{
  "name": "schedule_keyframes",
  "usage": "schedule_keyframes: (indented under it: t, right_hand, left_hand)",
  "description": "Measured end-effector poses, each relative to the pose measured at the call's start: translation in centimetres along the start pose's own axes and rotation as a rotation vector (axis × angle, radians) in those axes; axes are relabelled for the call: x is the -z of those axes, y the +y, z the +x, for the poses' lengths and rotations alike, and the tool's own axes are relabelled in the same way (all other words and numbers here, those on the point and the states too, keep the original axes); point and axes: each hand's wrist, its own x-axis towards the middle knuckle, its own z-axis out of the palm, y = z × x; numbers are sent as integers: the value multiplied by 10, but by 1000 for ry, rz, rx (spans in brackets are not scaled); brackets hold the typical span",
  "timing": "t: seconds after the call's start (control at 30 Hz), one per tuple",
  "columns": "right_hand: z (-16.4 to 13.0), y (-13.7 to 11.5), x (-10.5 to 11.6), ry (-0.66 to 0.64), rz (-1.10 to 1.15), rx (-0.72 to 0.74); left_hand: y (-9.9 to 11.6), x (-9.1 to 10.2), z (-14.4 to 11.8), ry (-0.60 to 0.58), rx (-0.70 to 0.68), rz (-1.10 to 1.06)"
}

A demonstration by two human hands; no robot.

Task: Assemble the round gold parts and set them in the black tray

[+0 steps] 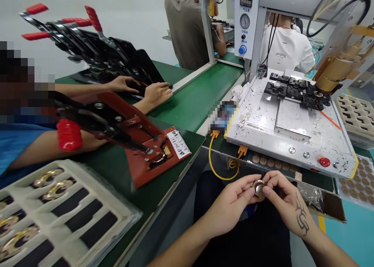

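Note:
Between my two hands, over my lap, is a small round gold-coloured metal part point(258, 189) that looks like a watch case. My left hand point(233, 199) pinches its left side with thumb and fingers. On the opposite side, my right hand point(280, 193) grips the rim, its thumb near the face. Fingers cover part of the edge. Just ahead of my hands stands a white press machine point(263, 130) with a black fixture point(295, 90) on its bed, under a brass-coloured press head point(336, 70).
On the left, a tray point(99, 173) holds several gold parts beside a red toggle-clamp fixture point(146, 150). A co-worker's hands point(154, 95) rest at a black clamp fixture point(117, 57). A yellow cable point(212, 158) loops below the press. Sheets of round brown pads point(359, 181) lie right.

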Motion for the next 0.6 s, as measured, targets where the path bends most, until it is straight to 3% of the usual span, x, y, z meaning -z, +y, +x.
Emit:
schedule_keyframes:
  t: [0.6]
  right_hand:
    - [0, 3, 0, 25, -34, -10]
  left_hand:
    - [-4, -3, -5, 0, -12, 112]
